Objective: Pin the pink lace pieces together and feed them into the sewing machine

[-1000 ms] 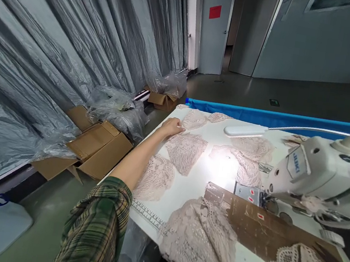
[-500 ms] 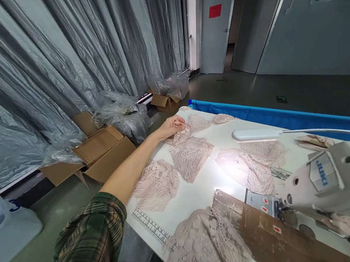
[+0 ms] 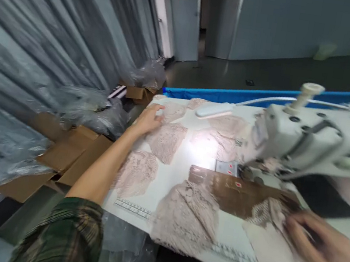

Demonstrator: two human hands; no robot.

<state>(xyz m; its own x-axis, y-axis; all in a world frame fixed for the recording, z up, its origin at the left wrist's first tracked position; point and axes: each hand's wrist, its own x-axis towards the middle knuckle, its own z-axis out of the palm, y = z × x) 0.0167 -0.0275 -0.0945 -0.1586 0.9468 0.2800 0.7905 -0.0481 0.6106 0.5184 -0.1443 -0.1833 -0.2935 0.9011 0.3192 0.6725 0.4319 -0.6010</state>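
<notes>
My left hand (image 3: 150, 120) is at the far left of the sewing table, thumb and fingers apart, just over the pale pink lace pieces. Right below it lies one lace piece (image 3: 167, 142), and another lace piece (image 3: 138, 173) is nearer the front edge. My right hand (image 3: 319, 244), blurred by motion, has its fingertips closed on the edge of a scalloped lace piece (image 3: 266, 234) at the front right. A crumpled lace piece (image 3: 186, 217) hangs partly over the front edge between the hands.
A white sewing machine (image 3: 320, 136) stands at the right, its needle area beside a brown plate (image 3: 237, 198). A white lamp (image 3: 214, 110) reaches over the back. Open cardboard boxes (image 3: 72, 150) and clear plastic stand on the floor at left.
My left hand has opened from its pinch on a lace piece. My right hand has come into view at the lower right, at the scalloped lace. The view has turned right.
</notes>
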